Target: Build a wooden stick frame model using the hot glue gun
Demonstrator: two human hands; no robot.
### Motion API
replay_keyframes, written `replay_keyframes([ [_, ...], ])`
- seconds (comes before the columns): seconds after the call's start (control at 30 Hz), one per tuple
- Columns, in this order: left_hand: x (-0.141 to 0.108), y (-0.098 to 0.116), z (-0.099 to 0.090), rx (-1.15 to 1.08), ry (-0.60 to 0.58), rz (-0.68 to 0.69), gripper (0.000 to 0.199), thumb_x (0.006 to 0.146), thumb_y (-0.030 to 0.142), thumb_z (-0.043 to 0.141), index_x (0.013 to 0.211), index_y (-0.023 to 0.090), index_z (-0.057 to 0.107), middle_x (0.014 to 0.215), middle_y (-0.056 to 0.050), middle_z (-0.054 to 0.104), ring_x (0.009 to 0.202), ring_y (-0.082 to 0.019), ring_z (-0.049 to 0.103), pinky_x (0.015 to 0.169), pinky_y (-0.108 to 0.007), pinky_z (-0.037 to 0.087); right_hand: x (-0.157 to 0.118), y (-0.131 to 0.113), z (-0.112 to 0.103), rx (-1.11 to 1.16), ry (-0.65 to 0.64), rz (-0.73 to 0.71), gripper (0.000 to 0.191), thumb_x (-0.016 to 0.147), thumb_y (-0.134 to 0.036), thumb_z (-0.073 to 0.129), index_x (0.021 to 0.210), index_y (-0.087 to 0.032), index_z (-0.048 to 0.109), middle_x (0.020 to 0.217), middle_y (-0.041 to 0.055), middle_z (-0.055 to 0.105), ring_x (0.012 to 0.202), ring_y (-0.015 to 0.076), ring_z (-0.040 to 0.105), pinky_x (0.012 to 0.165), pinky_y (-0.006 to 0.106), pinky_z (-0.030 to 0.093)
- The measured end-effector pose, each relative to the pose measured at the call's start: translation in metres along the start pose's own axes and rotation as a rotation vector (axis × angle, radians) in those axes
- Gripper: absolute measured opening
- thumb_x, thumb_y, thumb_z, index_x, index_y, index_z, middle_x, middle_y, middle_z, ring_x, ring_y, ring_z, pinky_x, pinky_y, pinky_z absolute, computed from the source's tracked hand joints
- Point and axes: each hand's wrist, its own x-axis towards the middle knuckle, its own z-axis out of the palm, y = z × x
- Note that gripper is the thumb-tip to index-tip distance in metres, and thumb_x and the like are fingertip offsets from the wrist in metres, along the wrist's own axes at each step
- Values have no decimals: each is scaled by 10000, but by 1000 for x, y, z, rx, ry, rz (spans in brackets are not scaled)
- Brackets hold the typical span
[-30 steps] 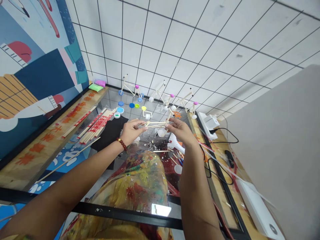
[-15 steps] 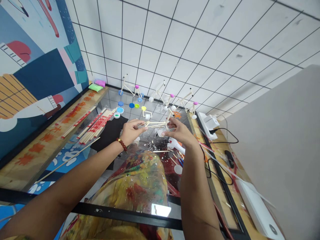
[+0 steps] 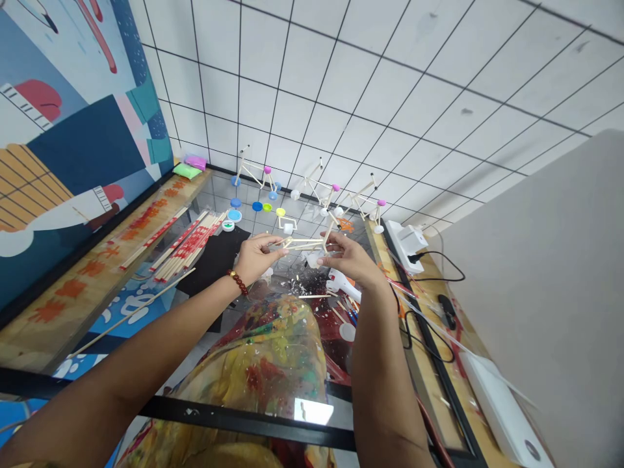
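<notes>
My left hand (image 3: 257, 257) and my right hand (image 3: 349, 258) hold a small frame of thin wooden sticks (image 3: 306, 243) between them, above the glass tabletop (image 3: 297, 286). The left fingertips pinch its left end. The right fingers press near its right end, beside a white plastic joint (image 3: 312, 260). Several similar stick frames with white and pink joints stand further off, the nearest (image 3: 363, 203) beyond my right hand. A white hot glue gun (image 3: 344, 287) lies below my right hand.
Bundled wooden sticks (image 3: 185, 247) lie on a black cloth (image 3: 212, 266) at left. Coloured bottle caps (image 3: 234, 215) sit at the back. A power strip (image 3: 407, 238) with black cables is at right. A paint-stained apron (image 3: 263, 370) covers my lap, and a black bar (image 3: 195, 409) crosses below.
My right hand has lowered and flattened, its fingers shifting toward the frame's white joint. The stick frame and my left hand stay nearly in place.
</notes>
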Motion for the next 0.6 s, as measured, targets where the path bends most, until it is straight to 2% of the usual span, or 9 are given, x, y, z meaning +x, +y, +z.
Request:
replay_keyframes([
  [0.23,0,-1,0,-11,1,-16,297,654,376,832,871,175,812,908,-58,736,507,-59,424,510,-235,428,1,2,0,32,6,18,532,613,-287,806,1134,-230,716,1052,56,726,945,225,649,817,363,547],
  [0.6,0,-5,0,-16,9,-29,307,644,378,838,876,178,816,897,-54,731,507,-58,426,534,-246,436,1,-2,1,50,1,43,498,598,-267,789,1089,-219,719,1048,58,719,917,216,644,811,355,532],
])
